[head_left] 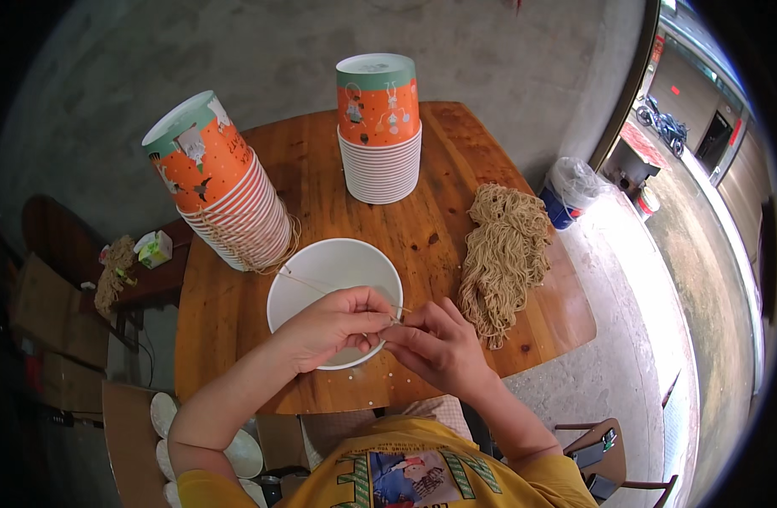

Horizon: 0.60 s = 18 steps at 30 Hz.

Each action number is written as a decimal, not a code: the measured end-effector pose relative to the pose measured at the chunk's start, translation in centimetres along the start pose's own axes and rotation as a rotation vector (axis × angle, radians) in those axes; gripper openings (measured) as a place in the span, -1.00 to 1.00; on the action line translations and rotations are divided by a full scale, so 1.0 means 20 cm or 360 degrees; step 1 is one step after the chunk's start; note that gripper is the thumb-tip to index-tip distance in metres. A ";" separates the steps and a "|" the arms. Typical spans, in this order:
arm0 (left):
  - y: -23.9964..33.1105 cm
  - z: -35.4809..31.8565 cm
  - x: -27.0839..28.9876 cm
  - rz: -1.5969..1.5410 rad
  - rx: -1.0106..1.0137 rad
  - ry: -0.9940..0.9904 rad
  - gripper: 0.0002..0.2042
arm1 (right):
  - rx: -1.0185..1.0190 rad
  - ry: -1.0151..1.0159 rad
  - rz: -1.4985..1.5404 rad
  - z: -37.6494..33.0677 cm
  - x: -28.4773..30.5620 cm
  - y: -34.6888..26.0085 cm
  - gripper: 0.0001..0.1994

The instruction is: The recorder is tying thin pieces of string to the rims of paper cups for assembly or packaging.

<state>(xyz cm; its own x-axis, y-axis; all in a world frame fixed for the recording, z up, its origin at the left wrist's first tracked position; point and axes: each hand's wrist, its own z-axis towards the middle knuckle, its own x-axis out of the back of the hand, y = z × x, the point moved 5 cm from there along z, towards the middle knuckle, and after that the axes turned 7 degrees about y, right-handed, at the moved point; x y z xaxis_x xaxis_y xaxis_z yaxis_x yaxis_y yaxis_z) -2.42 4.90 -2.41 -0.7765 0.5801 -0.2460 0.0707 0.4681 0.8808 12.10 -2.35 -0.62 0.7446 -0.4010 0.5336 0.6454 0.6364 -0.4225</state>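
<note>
My left hand [333,328] and my right hand [438,343] meet above the right side of a white paper tub [342,254]. Both are closed, with fingertips pinched together on a thin beige cord [302,279]. A small pale bit shows between the fingertips, too small to make out. From my left hand the cord runs over the tub toward a leaning stack of orange and green paper tubs [211,161], where loops of it hang round the lower rims. To the right lies a thick hank of beige cord [504,254].
An upright stack of matching tubs [380,127] stands at the back of the wooden table [439,195]. Beyond the right edge is a blue bucket with a plastic liner [566,195]. A box of white tubs [118,432] sits lower left, a wooden chair [604,461] lower right.
</note>
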 end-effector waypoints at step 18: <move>0.11 -0.13 -0.12 0.1091 -0.0909 0.0471 -0.85 | -0.0544 -0.0040 0.0739 -0.04 -0.05 0.15 -0.84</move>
<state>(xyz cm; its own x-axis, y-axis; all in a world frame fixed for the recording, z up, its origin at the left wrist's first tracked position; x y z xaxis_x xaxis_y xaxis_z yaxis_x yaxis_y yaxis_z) -1.97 2.72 1.14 -0.8125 0.3783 0.4435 0.3144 -0.3563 0.8799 13.33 -0.51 -3.01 0.9614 -0.1122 0.2513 0.2735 0.4910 -0.8271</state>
